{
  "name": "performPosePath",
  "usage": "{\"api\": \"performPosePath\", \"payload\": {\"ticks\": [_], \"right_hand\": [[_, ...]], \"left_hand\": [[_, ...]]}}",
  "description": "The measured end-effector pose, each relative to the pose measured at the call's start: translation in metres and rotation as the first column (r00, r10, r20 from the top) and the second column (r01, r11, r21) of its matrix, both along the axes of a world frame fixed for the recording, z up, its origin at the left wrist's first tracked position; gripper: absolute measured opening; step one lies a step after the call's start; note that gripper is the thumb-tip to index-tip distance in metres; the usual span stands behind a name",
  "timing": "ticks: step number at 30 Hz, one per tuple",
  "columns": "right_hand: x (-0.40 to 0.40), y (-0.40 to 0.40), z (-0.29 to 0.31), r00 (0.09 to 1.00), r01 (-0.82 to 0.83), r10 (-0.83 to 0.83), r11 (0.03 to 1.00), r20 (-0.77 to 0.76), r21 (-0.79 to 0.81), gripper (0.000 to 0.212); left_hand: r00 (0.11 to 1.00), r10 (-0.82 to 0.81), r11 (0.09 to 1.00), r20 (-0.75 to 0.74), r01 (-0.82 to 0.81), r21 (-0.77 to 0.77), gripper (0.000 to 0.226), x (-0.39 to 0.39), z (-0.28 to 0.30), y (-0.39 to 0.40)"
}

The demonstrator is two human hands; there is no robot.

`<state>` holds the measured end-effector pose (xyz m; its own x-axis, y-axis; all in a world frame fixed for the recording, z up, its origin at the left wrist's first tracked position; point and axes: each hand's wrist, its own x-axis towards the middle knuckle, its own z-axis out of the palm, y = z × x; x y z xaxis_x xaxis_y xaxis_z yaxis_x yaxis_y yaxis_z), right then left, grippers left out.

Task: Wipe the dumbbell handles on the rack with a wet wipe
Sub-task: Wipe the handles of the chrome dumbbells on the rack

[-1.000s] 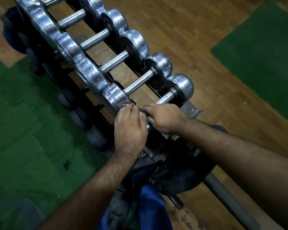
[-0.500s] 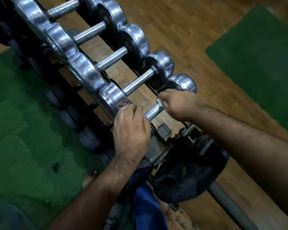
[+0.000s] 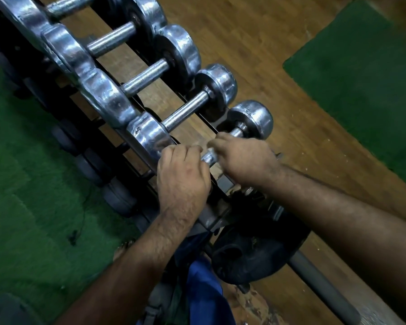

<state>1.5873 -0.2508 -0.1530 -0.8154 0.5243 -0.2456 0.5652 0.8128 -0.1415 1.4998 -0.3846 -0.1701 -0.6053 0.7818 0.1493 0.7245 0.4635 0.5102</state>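
My left hand (image 3: 182,177) is curled over the near end of the nearest dumbbell (image 3: 252,118) on the rack (image 3: 217,216), and my right hand (image 3: 243,158) grasps its handle (image 3: 209,157) just beside it, a pale bit of wipe (image 3: 203,146) showing at the fingers. I count five handles in the top row. No writing is readable.

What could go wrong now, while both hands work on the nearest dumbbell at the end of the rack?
1. The nearest dumbbell lies at the very end of the rack; hard rubbing by the right hand might roll it off.
2. The left hand sits close to the next dumbbell's head, so fingers could be pinched there.
3. A bare foot shows below.
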Motion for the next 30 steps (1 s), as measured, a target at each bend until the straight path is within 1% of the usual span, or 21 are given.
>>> {"api": "performPosePath", "payload": {"ticks": [2,3,4,6,7,8,10,11,12,15,16,19,20,23,24,27,28,29,30], "right_hand": [[0.004,0.015,-0.002,0.989,0.150,-0.149,0.986,-0.014,0.071,0.029],[0.003,0.014,-0.003,0.987,0.161,-0.161,0.983,-0.014,0.087,0.028],[0.000,0.006,-0.004,0.993,0.118,-0.118,0.991,-0.013,0.069,0.027],[-0.002,-0.016,-0.004,0.999,-0.007,0.006,1.000,-0.040,-0.016,0.028],[0.002,-0.018,-0.003,0.997,-0.030,0.028,0.999,-0.071,-0.032,0.029],[0.008,-0.012,-0.005,0.995,-0.004,0.002,1.000,-0.103,-0.018,0.030],[0.017,0.004,-0.010,0.978,0.159,-0.154,0.987,-0.142,0.025,0.031],[0.017,0.005,-0.012,0.970,0.199,-0.193,0.979,-0.148,0.029,0.032],[0.015,-0.001,-0.014,0.973,0.181,-0.178,0.984,-0.150,0.007,0.033],[0.011,-0.026,-0.014,0.989,-0.030,0.020,0.997,-0.147,-0.065,0.037],[0.015,-0.021,-0.014,0.987,-0.025,0.018,0.999,-0.162,-0.044,0.037],[0.021,0.005,-0.015,0.967,0.198,-0.189,0.980,-0.173,0.035,0.033],[0.019,0.004,-0.016,0.968,0.198,-0.190,0.980,-0.166,0.031,0.033],[0.014,-0.019,-0.014,0.985,0.010,-0.018,0.999,-0.174,-0.046,0.034],[0.018,-0.018,-0.014,0.979,0.001,-0.011,0.999,-0.201,-0.052,0.034],[0.028,-0.002,-0.021,0.945,0.210,-0.209,0.977,-0.251,-0.025,0.034],[0.027,-0.005,-0.023,0.941,0.231,-0.228,0.973,-0.251,-0.015,0.035],[0.024,-0.014,-0.025,0.950,0.204,-0.203,0.979,-0.238,-0.020,0.036],[0.022,-0.026,-0.024,0.966,0.140,-0.145,0.989,-0.216,-0.041,0.037]], "left_hand": [[1.000,-0.001,1.000,-0.005,0.001,0.003,0.032,0.003,0.000,0.000],[1.000,0.001,1.000,-0.006,-0.001,-0.002,0.032,0.004,0.000,0.000],[1.000,0.002,1.000,-0.004,-0.002,-0.008,0.033,0.004,0.000,0.000],[1.000,0.000,1.000,0.003,0.000,-0.023,0.037,0.004,-0.001,0.000],[1.000,-0.002,1.000,0.004,0.002,-0.028,0.037,0.003,-0.002,0.000],[1.000,-0.007,1.000,0.002,0.007,-0.025,0.035,0.002,-0.002,-0.001],[1.000,-0.014,1.000,-0.003,0.013,-0.004,0.029,0.002,-0.003,0.000],[1.000,-0.008,1.000,-0.006,0.008,0.003,0.027,0.002,-0.003,0.000],[1.000,0.002,1.000,-0.008,-0.002,0.005,0.026,0.001,-0.003,0.000],[1.000,0.022,1.000,-0.002,-0.022,-0.005,0.030,-0.001,-0.003,0.002],[1.000,0.023,1.000,-0.002,-0.023,-0.009,0.029,-0.001,-0.003,0.002],[1.000,0.009,1.000,-0.018,-0.009,-0.012,0.025,0.003,-0.002,0.000],[1.000,0.007,1.000,-0.025,-0.007,-0.015,0.025,0.003,-0.002,0.000],[1.000,0.015,0.999,-0.023,-0.016,-0.029,0.029,0.003,-0.001,0.000],[1.000,0.011,1.000,-0.024,-0.011,-0.024,0.029,0.003,-0.001,0.000],[0.999,-0.019,1.000,-0.042,0.019,0.004,0.022,0.005,-0.002,-0.002],[0.999,-0.020,1.000,-0.042,0.020,0.006,0.022,0.004,-0.003,-0.002],[0.999,-0.018,1.000,-0.034,0.018,0.002,0.023,0.002,-0.003,-0.001],[1.000,-0.014,1.000,-0.020,0.014,-0.002,0.025,0.000,-0.003,0.001]]}}
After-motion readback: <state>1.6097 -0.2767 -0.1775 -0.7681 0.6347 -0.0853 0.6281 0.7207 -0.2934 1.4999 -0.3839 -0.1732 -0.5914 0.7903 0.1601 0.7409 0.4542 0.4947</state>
